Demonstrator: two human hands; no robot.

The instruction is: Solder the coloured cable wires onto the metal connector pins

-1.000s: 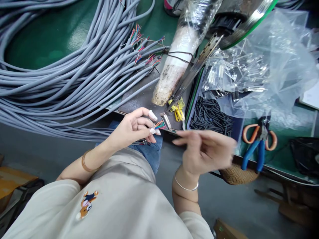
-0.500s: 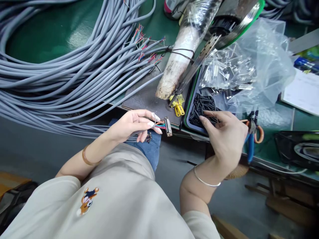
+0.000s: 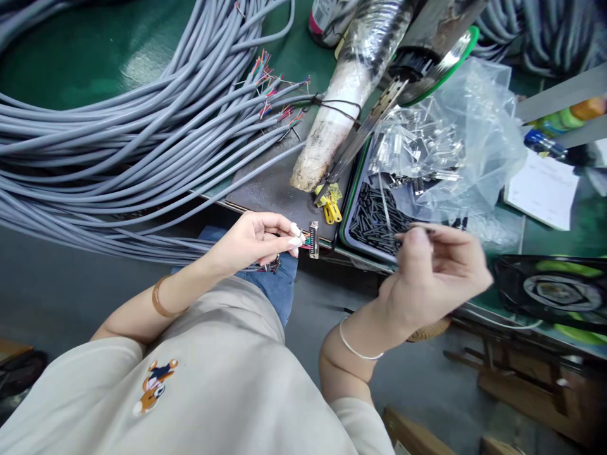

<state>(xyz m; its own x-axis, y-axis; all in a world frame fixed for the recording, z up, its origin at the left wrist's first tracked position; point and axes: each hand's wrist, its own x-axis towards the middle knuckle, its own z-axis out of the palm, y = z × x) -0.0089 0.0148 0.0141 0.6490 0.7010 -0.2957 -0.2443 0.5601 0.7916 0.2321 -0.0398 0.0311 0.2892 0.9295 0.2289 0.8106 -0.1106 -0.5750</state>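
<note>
My left hand pinches the coloured wires of a grey cable just behind a small metal connector, held at the bench's front edge. My right hand hovers over the near rim of a tray of small black tubes. Its thumb and fingers are closed on something thin and dark, smeared by motion, so I cannot make out what it is. The two hands are about a hand's width apart.
A big bundle of grey cables with stripped coloured ends covers the green bench at left. A wrapped cone, yellow clips, a clear bag of metal parts and a paper sheet lie behind the tray.
My right hand reached from mid-air into the tray of black tubes, then lifted off it with fingers pinched. My left hand stayed put with the connector. The view shifted right.
</note>
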